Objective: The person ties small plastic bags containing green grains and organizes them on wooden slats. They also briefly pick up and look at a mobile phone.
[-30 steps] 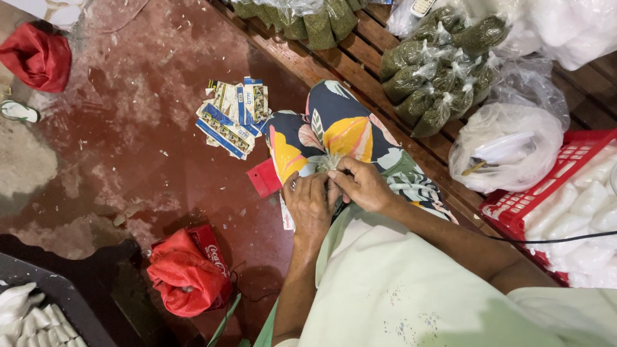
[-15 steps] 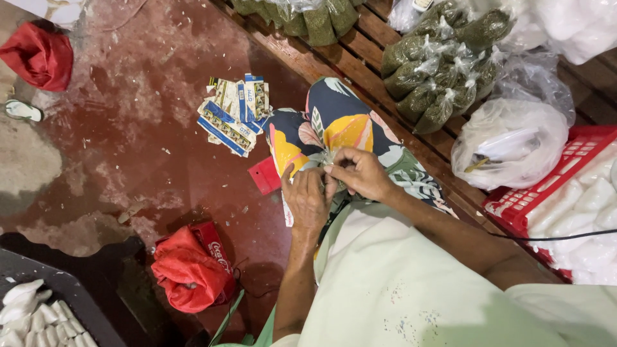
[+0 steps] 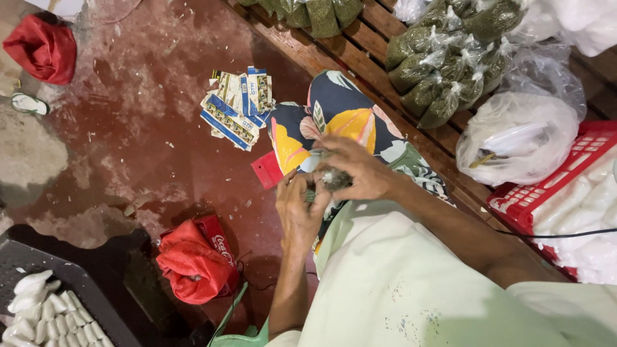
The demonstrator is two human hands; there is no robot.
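Far left, top: a red cloth bag (image 3: 44,48) lies on the red-stained floor (image 3: 148,128), with a pale sandal (image 3: 27,104) just below it. Far left, bottom: a dark crate (image 3: 61,283) holds rows of small white packets (image 3: 35,311). Right of the crate, a second red bag (image 3: 193,266) sits on the floor, touching a red can or carton (image 3: 215,239) behind it.

Centre, upper: a loose stack of blue-and-white printed cards (image 3: 238,106) lies on the floor. A flat red item (image 3: 267,170) lies at the edge of the person's knee, which is covered by a patterned cloth (image 3: 334,122) in dark blue, orange and pink.

Centre: the left hand (image 3: 299,209) is partly curled, fingers bent toward a small grey-green bundle (image 3: 334,180) and touching its lower left end. The right hand (image 3: 350,170) is closed over the bundle from above, fingers wrapped around it. The bundle is held between both hands, above the lap and the patterned cloth. What it is made of cannot be determined.

Right, upper: tied clear bags of green-brown material (image 3: 443,64) rest on a slatted wooden pallet (image 3: 360,45). Beside them sits a white plastic bag (image 3: 514,138). Far right: a red plastic basket (image 3: 546,189) holds white packets. A black cable (image 3: 553,234) crosses the right forearm.
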